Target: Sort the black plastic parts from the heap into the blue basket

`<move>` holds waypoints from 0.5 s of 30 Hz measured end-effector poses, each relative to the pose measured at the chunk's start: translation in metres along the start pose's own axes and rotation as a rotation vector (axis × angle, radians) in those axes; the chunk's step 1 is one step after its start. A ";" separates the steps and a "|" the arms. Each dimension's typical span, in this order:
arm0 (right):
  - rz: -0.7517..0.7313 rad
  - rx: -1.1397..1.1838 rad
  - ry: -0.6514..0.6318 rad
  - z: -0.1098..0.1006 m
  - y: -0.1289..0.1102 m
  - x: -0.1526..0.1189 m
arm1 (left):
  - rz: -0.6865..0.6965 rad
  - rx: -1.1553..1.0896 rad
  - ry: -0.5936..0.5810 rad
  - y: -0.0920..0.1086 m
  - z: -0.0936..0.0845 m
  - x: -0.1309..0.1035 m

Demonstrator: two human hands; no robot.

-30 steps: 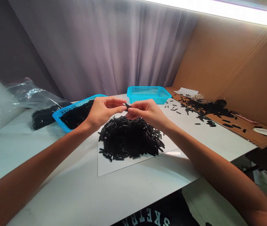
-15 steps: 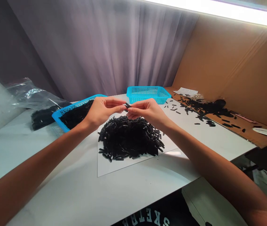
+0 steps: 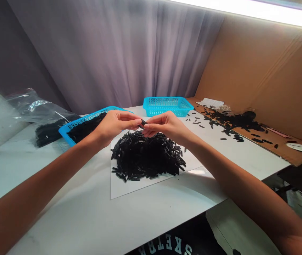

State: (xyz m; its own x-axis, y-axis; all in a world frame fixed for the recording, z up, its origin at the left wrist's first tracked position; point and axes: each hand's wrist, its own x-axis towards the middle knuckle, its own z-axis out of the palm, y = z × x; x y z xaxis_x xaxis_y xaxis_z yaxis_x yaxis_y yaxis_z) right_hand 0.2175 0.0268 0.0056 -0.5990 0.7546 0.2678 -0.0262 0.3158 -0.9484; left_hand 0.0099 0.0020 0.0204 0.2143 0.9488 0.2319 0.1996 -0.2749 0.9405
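Note:
A small black strip-like piece is pinched between the fingertips of my left hand and my right hand. Both hands are closed on it, and the fingers hide part of it, so its exact kind does not show. Just below them a heap of similar black pieces lies on a white sheet. Behind my left wrist stands a blue basket with more black pieces inside.
A second blue basket stands at the back. Loose black pieces lie scattered at the right, near a paper slip and cardboard. A clear plastic bag with black contents sits at far left.
The black piece has shifted and turned slightly between my fingertips, which have drawn a little closer round it. The heap and the baskets look unchanged.

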 end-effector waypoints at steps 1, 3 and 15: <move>0.013 0.017 -0.012 0.000 0.001 0.000 | -0.020 -0.007 -0.005 0.001 0.000 0.000; 0.019 0.042 -0.007 0.000 0.003 0.001 | -0.042 -0.021 0.007 0.002 0.000 0.000; -0.021 0.174 -0.030 -0.004 0.006 0.003 | -0.120 -0.129 -0.028 0.006 0.001 -0.003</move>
State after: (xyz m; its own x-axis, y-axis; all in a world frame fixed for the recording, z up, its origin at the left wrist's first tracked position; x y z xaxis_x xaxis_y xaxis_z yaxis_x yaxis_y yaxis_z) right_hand 0.2191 0.0333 0.0017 -0.6206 0.7305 0.2850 -0.1755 0.2249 -0.9584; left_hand 0.0117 -0.0032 0.0251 0.2230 0.9685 0.1110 0.1008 -0.1362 0.9855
